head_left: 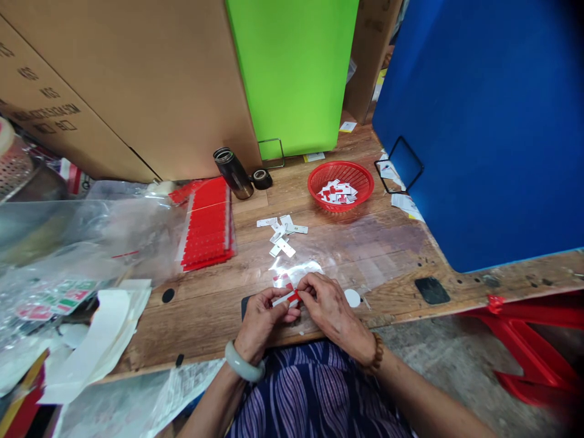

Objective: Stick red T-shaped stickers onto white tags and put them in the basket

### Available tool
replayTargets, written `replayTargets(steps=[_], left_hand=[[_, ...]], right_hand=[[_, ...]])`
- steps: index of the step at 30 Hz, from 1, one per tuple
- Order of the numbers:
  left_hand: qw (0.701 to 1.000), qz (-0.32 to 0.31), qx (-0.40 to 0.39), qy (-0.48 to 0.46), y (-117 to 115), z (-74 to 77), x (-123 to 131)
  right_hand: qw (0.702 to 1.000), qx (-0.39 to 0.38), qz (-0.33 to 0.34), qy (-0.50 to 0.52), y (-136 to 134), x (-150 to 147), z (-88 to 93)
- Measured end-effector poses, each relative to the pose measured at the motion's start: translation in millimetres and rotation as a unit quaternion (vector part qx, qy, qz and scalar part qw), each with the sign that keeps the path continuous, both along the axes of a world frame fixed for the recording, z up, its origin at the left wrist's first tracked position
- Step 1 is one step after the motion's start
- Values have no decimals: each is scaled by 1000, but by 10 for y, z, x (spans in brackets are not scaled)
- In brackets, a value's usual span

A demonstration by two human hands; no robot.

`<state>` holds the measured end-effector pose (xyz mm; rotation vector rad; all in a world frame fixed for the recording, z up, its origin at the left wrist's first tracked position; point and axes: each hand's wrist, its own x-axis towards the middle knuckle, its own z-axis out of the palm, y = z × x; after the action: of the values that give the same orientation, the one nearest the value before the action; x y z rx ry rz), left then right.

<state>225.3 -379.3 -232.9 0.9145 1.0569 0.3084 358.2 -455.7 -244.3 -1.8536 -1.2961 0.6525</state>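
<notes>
My left hand [264,316] pinches a small white card strip [283,298] between thumb and fingers, close to the table's front edge. Against the strip's right end, the fingertips of my right hand [332,309] are closed on a small red piece [294,296], perhaps a sticker; its kind is not certain. Just beyond my fingers lie red bits on shiny clear plastic [298,269]. A loose pile of white card strips [281,234] rests farther out on the wooden table. Behind it to the right, a red plastic basket [314,193] contains several white cards with red parts.
To the left lie stacked red sheets [207,225], clear plastic bags [91,225] and white papers [100,340]. A dark open flask [233,175] stands beside its cap [261,178]. Cardboard [137,79], a green board [296,73] and a blue board [493,140] rise behind.
</notes>
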Motion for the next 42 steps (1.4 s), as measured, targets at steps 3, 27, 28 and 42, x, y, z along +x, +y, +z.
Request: replayTargets(steps=[3, 27, 28, 42], left_hand=[[1000, -5, -5, -4, 16, -13, -15], [999, 1, -36, -11, 52, 6, -75], [999, -1, -33, -11, 52, 12, -78], [998, -51, -18, -41, 146, -22, -43]], right_hand=[[1000, 6, 2, -8, -8, 2, -49], [947, -49, 38, 315, 79, 14, -89], [945, -53, 35, 322, 92, 12, -74], [904, -111, 104, 399, 205, 224, -137]])
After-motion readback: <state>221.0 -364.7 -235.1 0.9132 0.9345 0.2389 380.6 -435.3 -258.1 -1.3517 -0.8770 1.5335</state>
